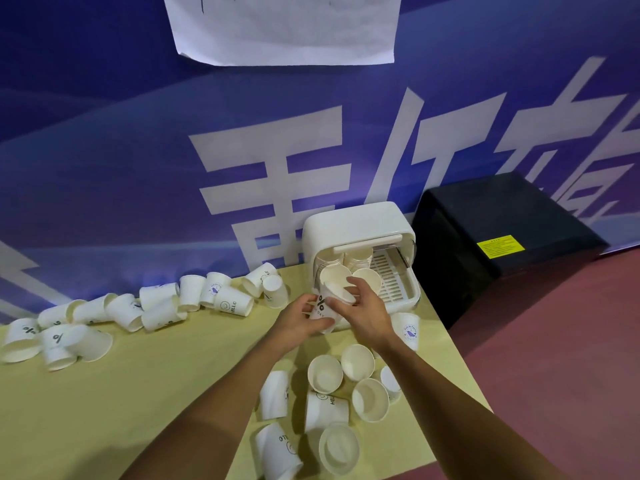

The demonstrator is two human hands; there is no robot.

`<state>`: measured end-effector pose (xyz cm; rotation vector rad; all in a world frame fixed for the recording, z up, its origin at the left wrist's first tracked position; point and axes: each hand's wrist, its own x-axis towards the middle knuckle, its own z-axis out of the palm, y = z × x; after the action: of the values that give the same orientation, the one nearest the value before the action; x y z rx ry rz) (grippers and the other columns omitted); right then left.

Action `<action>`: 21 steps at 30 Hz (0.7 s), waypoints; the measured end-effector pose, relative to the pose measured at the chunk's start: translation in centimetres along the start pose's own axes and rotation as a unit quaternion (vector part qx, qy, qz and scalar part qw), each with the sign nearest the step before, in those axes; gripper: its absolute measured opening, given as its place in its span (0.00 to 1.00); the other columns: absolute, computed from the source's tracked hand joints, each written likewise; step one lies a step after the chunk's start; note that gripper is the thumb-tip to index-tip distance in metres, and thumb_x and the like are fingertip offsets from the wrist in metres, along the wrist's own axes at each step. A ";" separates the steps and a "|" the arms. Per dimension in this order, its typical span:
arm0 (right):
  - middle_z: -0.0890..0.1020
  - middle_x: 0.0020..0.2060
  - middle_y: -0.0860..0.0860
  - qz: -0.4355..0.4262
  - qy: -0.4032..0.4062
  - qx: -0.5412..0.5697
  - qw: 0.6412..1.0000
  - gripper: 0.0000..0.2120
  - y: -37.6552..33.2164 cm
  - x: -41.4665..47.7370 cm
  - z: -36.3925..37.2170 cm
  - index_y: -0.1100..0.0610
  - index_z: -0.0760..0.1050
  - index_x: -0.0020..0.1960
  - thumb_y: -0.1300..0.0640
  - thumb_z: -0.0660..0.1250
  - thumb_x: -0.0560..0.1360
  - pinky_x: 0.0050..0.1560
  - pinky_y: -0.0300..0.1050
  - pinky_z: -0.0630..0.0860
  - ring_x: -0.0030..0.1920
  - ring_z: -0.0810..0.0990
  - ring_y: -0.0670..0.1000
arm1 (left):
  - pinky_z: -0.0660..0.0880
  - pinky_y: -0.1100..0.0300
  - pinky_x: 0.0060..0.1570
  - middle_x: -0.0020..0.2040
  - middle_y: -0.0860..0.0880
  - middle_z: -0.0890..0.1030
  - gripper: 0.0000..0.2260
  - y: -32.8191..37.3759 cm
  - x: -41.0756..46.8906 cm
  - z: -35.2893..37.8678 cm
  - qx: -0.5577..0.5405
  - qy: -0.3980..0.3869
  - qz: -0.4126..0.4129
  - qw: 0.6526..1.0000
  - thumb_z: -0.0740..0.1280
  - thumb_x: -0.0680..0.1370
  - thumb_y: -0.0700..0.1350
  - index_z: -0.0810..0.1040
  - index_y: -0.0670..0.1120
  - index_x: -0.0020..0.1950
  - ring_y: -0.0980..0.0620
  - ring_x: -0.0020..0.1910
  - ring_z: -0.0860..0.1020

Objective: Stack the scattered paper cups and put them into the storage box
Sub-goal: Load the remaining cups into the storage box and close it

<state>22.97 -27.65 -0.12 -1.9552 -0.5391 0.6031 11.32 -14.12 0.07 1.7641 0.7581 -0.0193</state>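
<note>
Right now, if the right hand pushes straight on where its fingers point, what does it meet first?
The right hand grips the held cups, so they travel with it. Ahead lies the open storage box; it would likely meet the stacked cups inside first, though depth is unclear.

The lower half of the held cups (323,304) is covered by the fingers of the left hand (299,317) and by the right hand (367,311), so their number cannot be told. The cup stacks (358,259) inside the storage box (349,220) are half hidden behind its raised lid bar (367,244) and the held cups. A printed cup (407,329) at the table's (138,393) right edge is partly masked by the right wrist. A lying cup (277,452) at the near edge and both forearms are cut off by the picture's bottom edge. The print on the yellow label (498,245) is too small to be read.
</note>
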 end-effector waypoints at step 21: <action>0.73 0.69 0.51 -0.067 0.175 -0.096 0.978 0.33 0.4 4.0 -2.6 0.53 0.65 0.73 0.51 0.75 0.73 0.63 0.47 0.72 0.67 0.73 0.53 | 0.73 0.64 0.48 0.57 0.54 0.79 0.22 -2.7 -0.5 -1.3 0.021 0.021 -0.051 0.998 0.76 0.72 0.52 0.76 0.51 0.63 0.56 0.55 0.79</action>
<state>27.73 -27.21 -0.19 -2.1256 -0.5141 0.1184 9.12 -12.82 -1.59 1.7685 0.8823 -0.0677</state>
